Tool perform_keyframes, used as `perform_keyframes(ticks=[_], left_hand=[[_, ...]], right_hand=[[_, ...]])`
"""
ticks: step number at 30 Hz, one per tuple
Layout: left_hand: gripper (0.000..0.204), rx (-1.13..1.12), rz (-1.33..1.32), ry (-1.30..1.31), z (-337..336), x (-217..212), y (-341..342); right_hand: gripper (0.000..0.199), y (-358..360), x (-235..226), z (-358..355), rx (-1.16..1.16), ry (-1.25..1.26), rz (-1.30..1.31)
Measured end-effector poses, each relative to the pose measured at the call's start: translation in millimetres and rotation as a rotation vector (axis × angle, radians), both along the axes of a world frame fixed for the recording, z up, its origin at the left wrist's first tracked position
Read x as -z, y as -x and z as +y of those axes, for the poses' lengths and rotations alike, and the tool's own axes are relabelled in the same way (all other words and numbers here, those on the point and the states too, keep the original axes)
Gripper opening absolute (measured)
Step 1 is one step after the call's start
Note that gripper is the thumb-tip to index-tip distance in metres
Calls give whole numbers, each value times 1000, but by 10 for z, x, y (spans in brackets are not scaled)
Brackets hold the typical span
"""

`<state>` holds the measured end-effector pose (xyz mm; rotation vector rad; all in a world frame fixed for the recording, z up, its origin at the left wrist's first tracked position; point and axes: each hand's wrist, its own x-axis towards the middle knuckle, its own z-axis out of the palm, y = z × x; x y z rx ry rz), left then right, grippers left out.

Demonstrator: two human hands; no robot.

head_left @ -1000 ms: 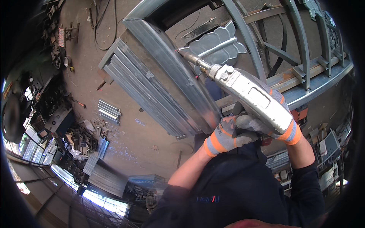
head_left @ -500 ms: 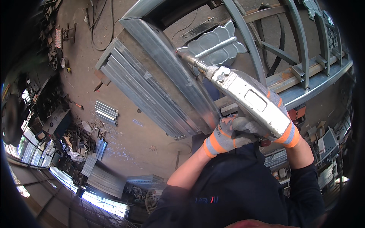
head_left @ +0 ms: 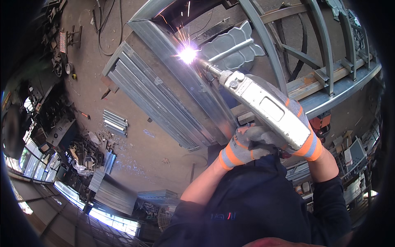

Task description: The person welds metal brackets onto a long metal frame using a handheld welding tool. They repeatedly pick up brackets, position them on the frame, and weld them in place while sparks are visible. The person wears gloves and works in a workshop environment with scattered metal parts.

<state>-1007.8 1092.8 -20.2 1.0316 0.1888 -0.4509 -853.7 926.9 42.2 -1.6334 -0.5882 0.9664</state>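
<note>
A silver handheld welding gun (head_left: 263,108) points up and left, its nozzle aimed at a galvanized steel frame (head_left: 158,47). A bright violet-white weld spot (head_left: 187,55) glows at the nozzle tip on the frame's edge, throwing orange sparks upward. Around the gun's body and grip is my right hand (head_left: 303,123), gloved in grey and orange and partly hidden behind the gun. Closed beneath the gun, against its underside, is my left hand (head_left: 245,145) in a matching glove; part of its grip is hidden. Beside the weld lies a leaf-shaped silver metal piece (head_left: 232,46).
A bundle of long metal profiles (head_left: 152,103) lies left of the frame. Curved bars (head_left: 323,35) and a lower rail (head_left: 349,90) stand at the right. Short metal strips (head_left: 115,122) and a scrap pile (head_left: 88,150) lie on the floor, with cables (head_left: 101,39) at upper left.
A bright arc and sparks have appeared at the nozzle tip. The welding gun has shifted slightly left and up, with my right hand on it. My left hand has barely moved.
</note>
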Motion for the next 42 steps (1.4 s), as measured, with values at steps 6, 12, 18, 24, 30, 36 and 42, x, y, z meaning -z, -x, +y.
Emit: perform_keyframes(ticks=[6, 12, 18, 24, 30, 36, 42], left_hand=[[41, 13, -31, -40, 0, -16, -32], [40, 41, -135, -52, 24, -3, -60], [45, -5, -82, 42, 5, 10, -23], [48, 9, -112, 21, -3, 90, 47], [46, -17, -95, 51, -15, 82, 25], [40, 25, -241, -152, 42, 29, -36], [60, 41, -44, -68, 16, 54, 146]], right_hand=[[62, -3, -53, 43, 71, 27, 182], [61, 39, -65, 13, 113, 53, 191], [61, 53, -6, -74, -25, 58, -27], [60, 99, -2, -103, -17, 74, -37], [62, 47, -53, -10, -14, 113, -57], [61, -16, -133, 191, 150, 28, 153], [63, 81, -133, 218, 143, 37, 168]])
